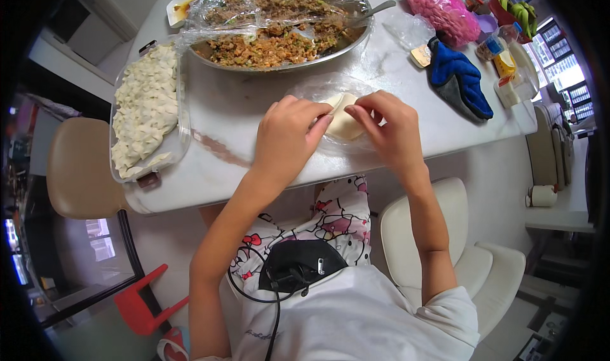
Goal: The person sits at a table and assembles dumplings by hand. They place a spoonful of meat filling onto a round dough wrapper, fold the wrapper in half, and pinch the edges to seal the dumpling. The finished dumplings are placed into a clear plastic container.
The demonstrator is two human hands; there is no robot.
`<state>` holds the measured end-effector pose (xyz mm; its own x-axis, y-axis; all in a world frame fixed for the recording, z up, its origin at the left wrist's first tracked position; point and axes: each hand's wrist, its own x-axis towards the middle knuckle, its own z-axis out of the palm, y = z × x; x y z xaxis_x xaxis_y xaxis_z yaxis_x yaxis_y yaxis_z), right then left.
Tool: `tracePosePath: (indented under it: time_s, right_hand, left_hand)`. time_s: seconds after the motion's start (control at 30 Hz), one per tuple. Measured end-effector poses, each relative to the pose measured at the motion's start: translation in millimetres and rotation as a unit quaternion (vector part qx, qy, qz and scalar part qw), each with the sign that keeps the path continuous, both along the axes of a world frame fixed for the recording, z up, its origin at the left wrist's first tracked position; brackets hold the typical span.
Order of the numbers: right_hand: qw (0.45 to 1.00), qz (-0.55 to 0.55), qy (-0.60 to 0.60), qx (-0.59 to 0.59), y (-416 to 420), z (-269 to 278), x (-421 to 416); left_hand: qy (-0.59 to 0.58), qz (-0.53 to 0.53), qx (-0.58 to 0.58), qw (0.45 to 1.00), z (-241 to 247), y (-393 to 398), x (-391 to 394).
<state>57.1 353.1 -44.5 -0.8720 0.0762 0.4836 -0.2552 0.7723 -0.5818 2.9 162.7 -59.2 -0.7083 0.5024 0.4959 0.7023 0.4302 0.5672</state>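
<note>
Pale round dumpling wrappers [346, 123] lie on a clear plastic bag [305, 90] near the table's front edge. My left hand [291, 127] pinches the left edge of a wrapper between thumb and fingers. On the opposite side, the thumb and fingertips of my right hand [390, 125] grip the wrapper's upper right edge. How many wrappers are layered here I cannot tell. Beyond my hands stands a large metal bowl [286, 68] of minced filling [271, 46], partly covered with cling film [224, 27]. A spoon [381, 7] leans on its right rim.
At left, a clear plastic container [183, 137] holds many folded dumplings [145, 104]. A blue and grey cloth item [457, 82], a pink plastic bag [443, 13] and a bottle [495, 44] are at right. Chairs [424, 223] [86, 165] flank the marble-look table [219, 108].
</note>
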Motion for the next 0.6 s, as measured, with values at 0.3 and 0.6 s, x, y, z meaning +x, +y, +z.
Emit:
tracePosePath:
  time_s: [0.3, 0.6]
  right_hand:
    - [0.976, 0.069, -0.172, -0.111, 4, 9, -12]
    - [0.956, 0.110, -0.245, -0.123, 12, 15, -24]
  left_hand:
    - [-0.181, -0.046, 0.076, 0.979, 11, -5, -2]
    - [-0.223, -0.035, 0.080, 0.971, 10, 0, -6]
